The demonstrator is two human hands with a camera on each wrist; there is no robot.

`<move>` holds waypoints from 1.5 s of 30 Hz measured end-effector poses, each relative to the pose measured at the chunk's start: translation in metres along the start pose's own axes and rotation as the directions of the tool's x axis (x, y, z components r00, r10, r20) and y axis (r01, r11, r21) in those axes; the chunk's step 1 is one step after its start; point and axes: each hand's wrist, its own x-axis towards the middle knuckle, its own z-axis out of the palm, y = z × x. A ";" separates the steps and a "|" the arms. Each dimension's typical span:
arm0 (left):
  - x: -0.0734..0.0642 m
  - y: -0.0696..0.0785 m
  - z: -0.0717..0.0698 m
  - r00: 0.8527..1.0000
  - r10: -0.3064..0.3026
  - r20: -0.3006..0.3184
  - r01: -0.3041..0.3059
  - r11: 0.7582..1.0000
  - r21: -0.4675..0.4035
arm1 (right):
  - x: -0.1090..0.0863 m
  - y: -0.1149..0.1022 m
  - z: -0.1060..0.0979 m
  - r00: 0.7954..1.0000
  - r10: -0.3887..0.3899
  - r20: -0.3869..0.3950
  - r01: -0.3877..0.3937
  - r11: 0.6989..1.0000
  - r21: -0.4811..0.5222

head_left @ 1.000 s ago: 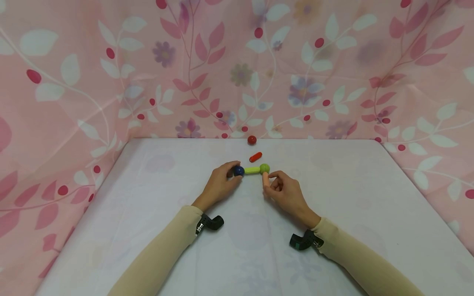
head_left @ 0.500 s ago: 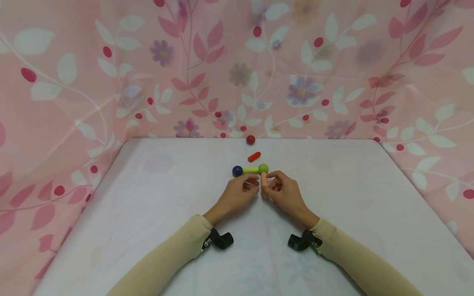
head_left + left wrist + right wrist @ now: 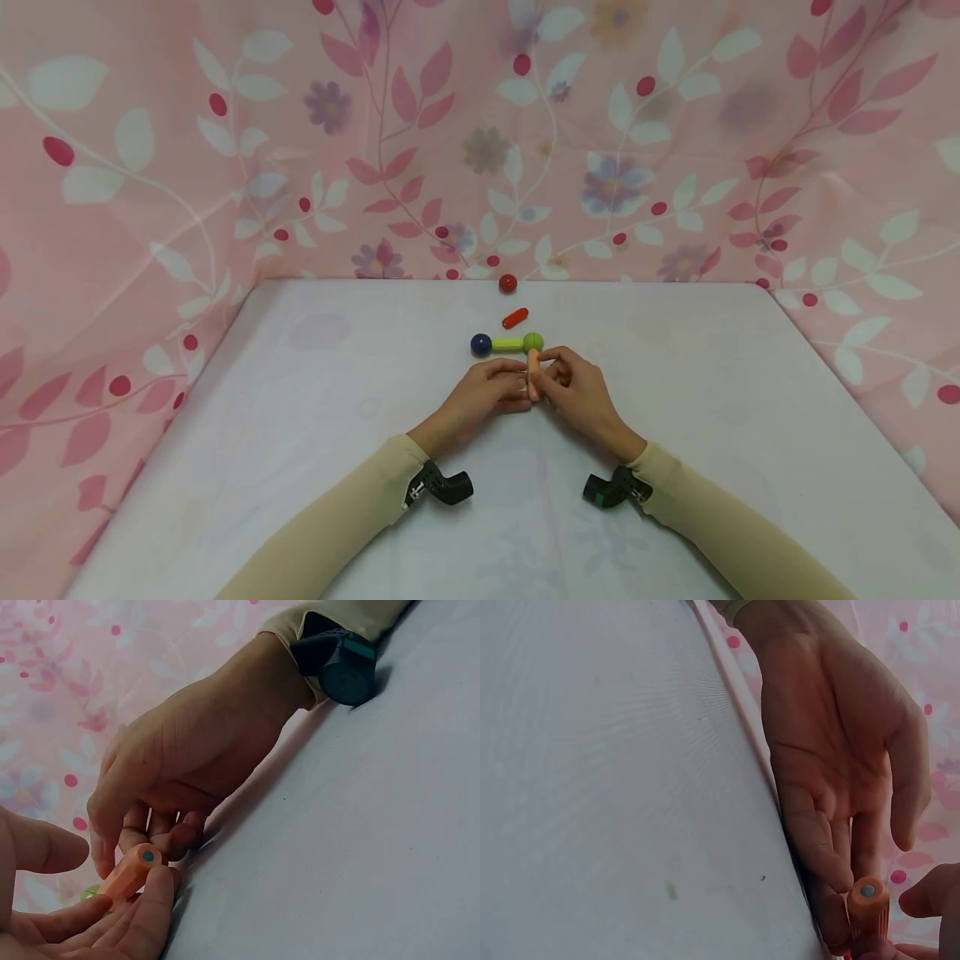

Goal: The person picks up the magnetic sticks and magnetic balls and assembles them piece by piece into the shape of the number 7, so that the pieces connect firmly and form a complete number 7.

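Observation:
An orange magnetic rod (image 3: 533, 375) points lengthwise away from me, its far end touching a green ball (image 3: 533, 341). My right hand (image 3: 585, 400) pinches this rod from the right. On its other side, the fingers of my left hand (image 3: 487, 392) lie nearly straight against the rod, the thumb standing apart in the left wrist view. A round metal disc shows in the near end of the orange rod (image 3: 129, 874). From the green ball a yellow-green rod (image 3: 507, 344) runs left to a dark blue ball (image 3: 481, 345), in one row.
Beyond the row lie a red rod (image 3: 515, 317), set at a slant, and a red ball (image 3: 507, 283) close to the far edge. A white cloth covers the table (image 3: 337, 467). A pink floral curtain (image 3: 480, 150) hangs behind it.
My left hand has let go of the dark blue ball and moved right and nearer, to the orange rod. My right hand has stayed at that rod, which now stands straighter.

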 end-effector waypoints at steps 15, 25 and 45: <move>0.001 -0.002 -0.001 1.000 -0.011 0.007 0.012 0.996 -0.091 | 0.036 0.020 -0.023 0.974 -0.196 0.114 0.219 0.943 -0.249; -0.003 0.002 -0.001 0.998 -0.049 0.045 0.054 0.990 -0.133 | 0.041 0.026 -0.023 0.954 -0.216 0.209 0.268 0.926 -0.266; -0.002 0.004 -0.002 0.994 -0.069 0.079 0.083 0.978 -0.191 | 0.041 0.029 -0.024 0.935 -0.285 0.209 0.331 0.914 -0.235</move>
